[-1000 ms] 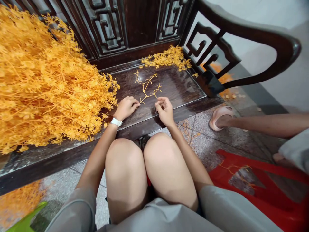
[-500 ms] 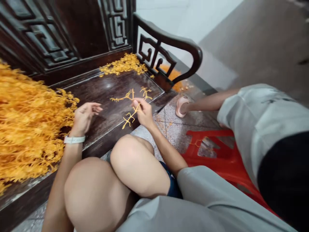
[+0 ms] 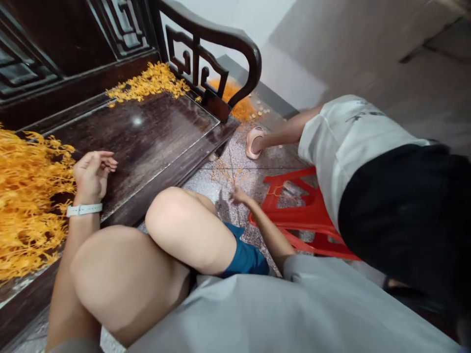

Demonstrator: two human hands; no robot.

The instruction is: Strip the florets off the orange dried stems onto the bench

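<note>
Beside left hand [image 3: 92,176], orange dried sprigs [image 3: 25,206] heaped on dark wooden bench [image 3: 147,142]; fingers loosely curled, holding nothing. Right hand [image 3: 239,195] stretched down to floor scraps [image 3: 224,174]; pinch or not, cannot tell from here. Risk, my call: left wrist brushing heap, spilling sprigs. Co-worker [image 3: 353,147] bent close over red stool [image 3: 294,215]; arms could collide. Sprigs loose, no container in my view.

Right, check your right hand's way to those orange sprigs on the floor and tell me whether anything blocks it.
Nothing visible blocks it. The orange sprigs lie on the terrazzo floor just ahead of the right hand, and the knee sits off to the hand's side.
</note>
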